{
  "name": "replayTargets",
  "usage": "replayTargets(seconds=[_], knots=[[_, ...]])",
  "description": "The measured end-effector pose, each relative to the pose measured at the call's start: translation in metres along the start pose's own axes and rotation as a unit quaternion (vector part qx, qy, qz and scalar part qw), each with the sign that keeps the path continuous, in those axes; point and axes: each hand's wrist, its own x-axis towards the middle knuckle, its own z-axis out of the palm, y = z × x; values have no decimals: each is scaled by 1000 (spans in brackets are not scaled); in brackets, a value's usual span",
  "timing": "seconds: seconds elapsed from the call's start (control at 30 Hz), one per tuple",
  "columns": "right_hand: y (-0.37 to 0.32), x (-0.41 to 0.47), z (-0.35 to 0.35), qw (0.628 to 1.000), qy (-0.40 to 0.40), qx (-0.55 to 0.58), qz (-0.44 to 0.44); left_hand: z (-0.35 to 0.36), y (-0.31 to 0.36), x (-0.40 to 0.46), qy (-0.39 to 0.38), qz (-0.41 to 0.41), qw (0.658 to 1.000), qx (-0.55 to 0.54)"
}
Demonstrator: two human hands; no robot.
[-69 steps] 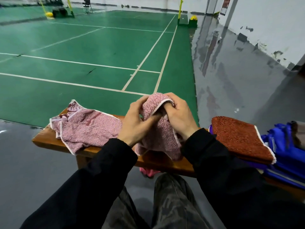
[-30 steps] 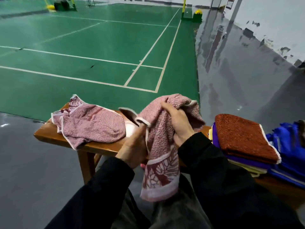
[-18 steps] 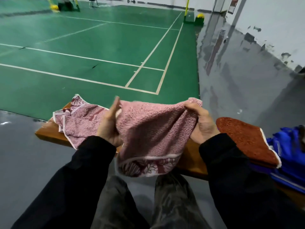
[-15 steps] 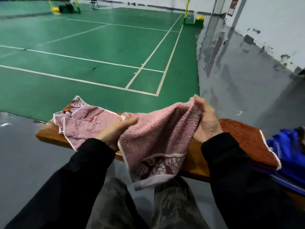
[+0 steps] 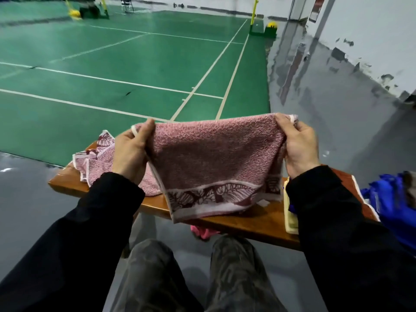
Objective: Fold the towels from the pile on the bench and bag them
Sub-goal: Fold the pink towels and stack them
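Note:
A pink towel (image 5: 213, 163) with a dark leaf border along its lower edge hangs spread out above the wooden bench (image 5: 254, 221). My left hand (image 5: 131, 152) pinches its upper left corner and my right hand (image 5: 299, 145) grips its upper right corner. A second pink towel (image 5: 96, 163) lies crumpled on the bench's left end, partly behind my left hand. At the right, my right sleeve hides most of a stack of folded towels (image 5: 290, 212); only a yellow edge and a strip of rust-red show. A blue bag (image 5: 391, 203) lies at the far right.
The bench stands on a grey floor beside a green badminton court (image 5: 135, 70). Something pink (image 5: 204, 231) lies on the floor under the bench, in front of my knees. A scuffed white wall (image 5: 371, 37) runs along the right.
I have shaken the bunched pink towel out and pulled its top edge taut between both hands, which moved apart. It now hangs flat with the leaf border at the bottom.

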Motion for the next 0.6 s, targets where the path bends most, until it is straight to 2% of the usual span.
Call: replayTargets(seconds=[0.13,0.23,0.33,0.4,0.5,0.6], knots=[[-11,5,4,998,47,3,-29,7,15,-6,-15,110,992,57],[-13,8,6,998,50,-2,-42,5,20,1,46,166,979,106],[-2,4,6,998,49,-23,-45,1,16,10,109,159,977,93],[3,-3,5,997,50,-24,-52,-5,12,14,120,134,982,62],[1,-12,-2,998,-5,42,-44,-12,11,10,58,93,994,16],[-15,-23,-1,991,-99,57,-75,-17,23,0,-66,116,991,19]])
